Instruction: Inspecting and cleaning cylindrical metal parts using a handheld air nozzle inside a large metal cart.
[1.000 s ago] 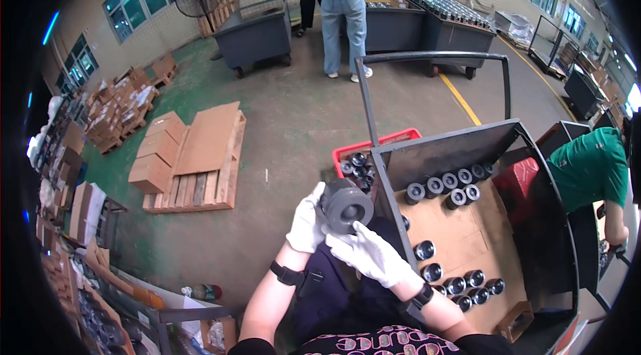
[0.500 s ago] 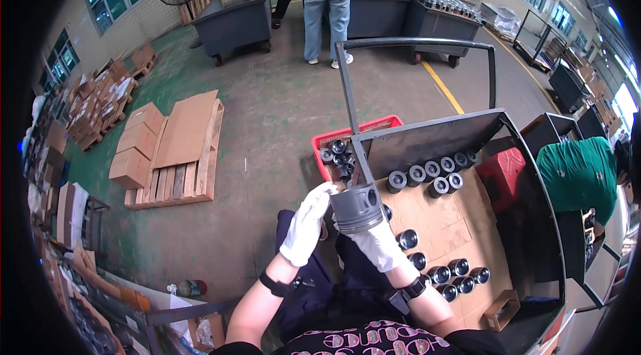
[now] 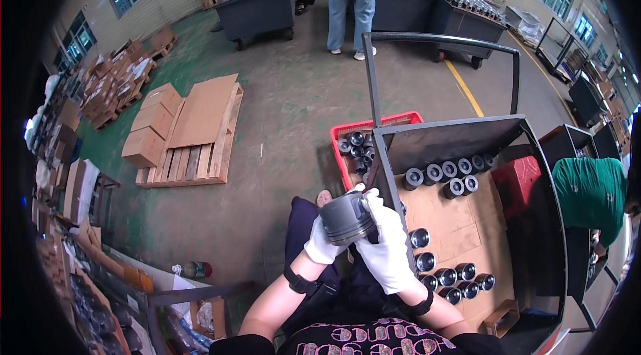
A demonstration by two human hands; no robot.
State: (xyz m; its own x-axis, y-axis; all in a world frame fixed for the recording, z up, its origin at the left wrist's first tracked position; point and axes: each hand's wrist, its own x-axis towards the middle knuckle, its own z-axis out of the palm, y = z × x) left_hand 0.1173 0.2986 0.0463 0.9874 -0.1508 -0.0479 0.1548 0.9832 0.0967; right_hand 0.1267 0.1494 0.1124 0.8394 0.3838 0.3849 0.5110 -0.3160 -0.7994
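Note:
A dark grey engine piston [image 3: 344, 219] with ring grooves near its lower end is held tilted in front of my lap. White-gloved, my left hand [image 3: 322, 247] supports it from below and the left, its fingers mostly hidden behind the metal. My right hand [image 3: 387, 245], gloved too, grips its right side, with fingers near the pin hole. To the right stands a dark metal cart [image 3: 446, 129] lined with cardboard [image 3: 464, 231]. Inside it, several pistons [image 3: 449, 169] stand in rows at the far side, and several shiny ones [image 3: 447, 277] sit at the near side.
Beyond the cart's left corner is a red crate [image 3: 339, 154] of dark cylindrical parts. A red container [image 3: 517, 185] sits in the cart. Cartons [image 3: 152, 129] and a wooden pallet [image 3: 193, 162] lie left. One person in green [image 3: 587, 191] works at right; another [image 3: 352, 4] stands ahead.
The piston has tilted between my hands. My left hand has shifted from its side to underneath, and my right hand has come up from below to its right side. The whole view has swung slightly.

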